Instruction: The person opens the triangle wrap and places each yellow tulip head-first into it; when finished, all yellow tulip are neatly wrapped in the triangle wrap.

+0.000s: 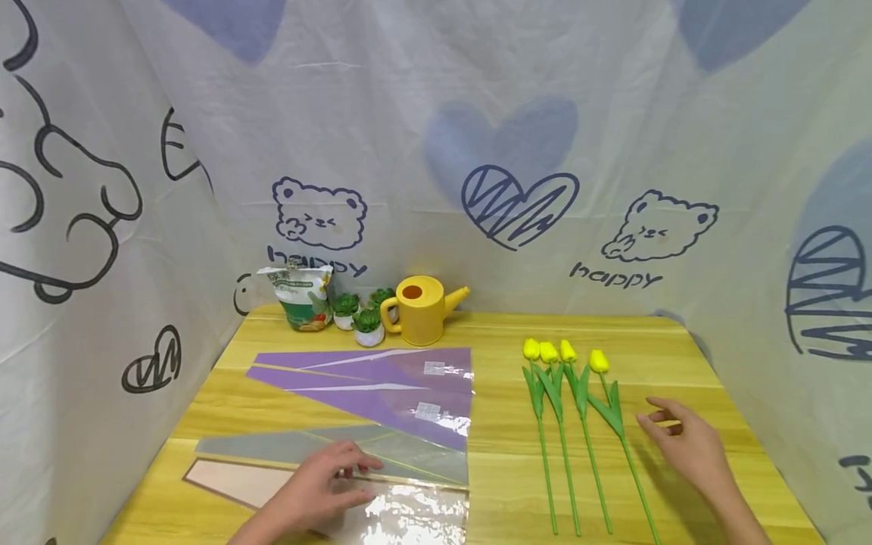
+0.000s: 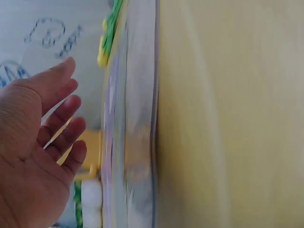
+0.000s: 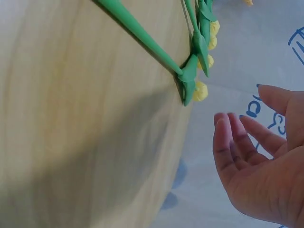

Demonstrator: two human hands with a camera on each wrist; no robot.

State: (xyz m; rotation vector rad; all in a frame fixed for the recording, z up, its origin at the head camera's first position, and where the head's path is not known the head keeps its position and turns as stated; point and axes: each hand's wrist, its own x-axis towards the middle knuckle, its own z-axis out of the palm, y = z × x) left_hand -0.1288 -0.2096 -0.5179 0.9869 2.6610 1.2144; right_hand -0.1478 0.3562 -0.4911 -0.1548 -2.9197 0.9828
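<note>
My left hand [image 1: 327, 484] hovers over the flat wrapping sheets at the front left, its fingers loosely bent around nothing. Under it lie a clear-and-beige sheet [image 1: 232, 481] and a grey sheet [image 1: 272, 445]; two purple sheets [image 1: 381, 371] lie farther back. On the right, my right hand [image 1: 688, 446] is held above the table, relaxed and holding nothing. Just left of it lies a yellow artificial tulip [image 1: 599, 361] with a green stem. Several such tulips [image 1: 549, 353] lie side by side, blooms pointing to the back. The right wrist view shows that hand's fingers [image 3: 223, 142] apart from the flowers.
Along the back edge stand a yellow watering can [image 1: 422, 314], three small potted succulents [image 1: 369, 325] and a white-and-green bag [image 1: 303, 299]. A printed cloth [image 1: 409, 151] hangs behind and on both sides of the wooden table [image 1: 497, 424].
</note>
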